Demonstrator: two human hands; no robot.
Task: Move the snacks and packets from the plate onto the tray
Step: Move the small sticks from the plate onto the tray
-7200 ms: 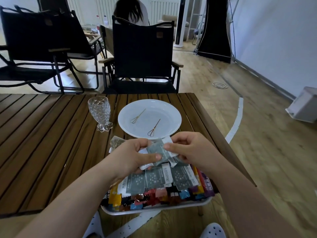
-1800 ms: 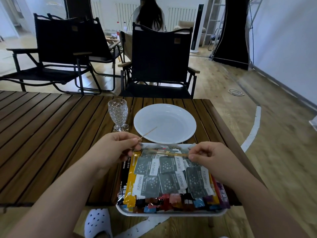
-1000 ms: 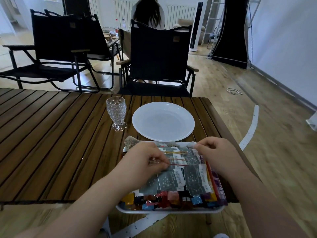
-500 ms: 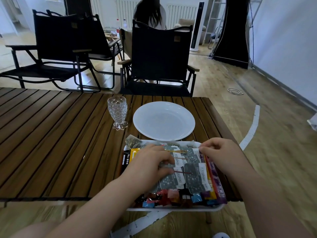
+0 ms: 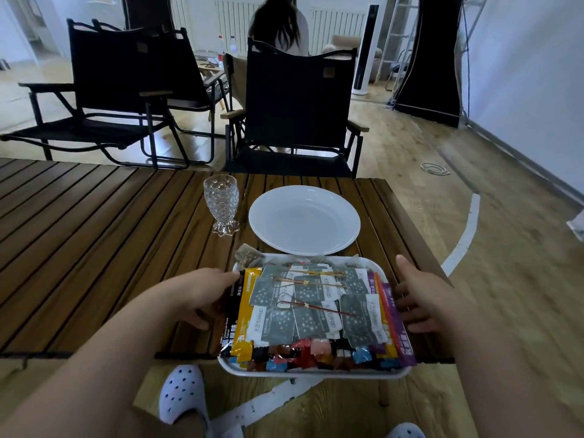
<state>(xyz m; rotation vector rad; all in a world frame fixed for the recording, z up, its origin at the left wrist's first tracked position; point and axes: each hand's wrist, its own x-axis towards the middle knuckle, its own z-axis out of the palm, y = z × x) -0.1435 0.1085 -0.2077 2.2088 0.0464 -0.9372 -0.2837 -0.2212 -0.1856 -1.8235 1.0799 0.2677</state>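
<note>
The left grip [image 5: 202, 292] and right grip [image 5: 420, 298], fingers loosely spread and holding nothing, flank the tray [image 5: 316, 373] of packets [image 5: 275, 324] just before the white plate [image 5: 303, 219].

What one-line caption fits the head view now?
Left hand and right hand flank the packet-filled tray; the white plate behind it holds nothing, a glass beside it.

One head-worn wide-angle view, edges bowed. Faces forward and down over the near corner of the counter [image 5: 94, 248]. Close, low centre: tray [image 5: 316, 373]. Farther off, upper frame: chair [image 5: 297, 99], floor [image 5: 474, 279]. Bottom edge: wearer's shoe [image 5: 181, 393].
</note>
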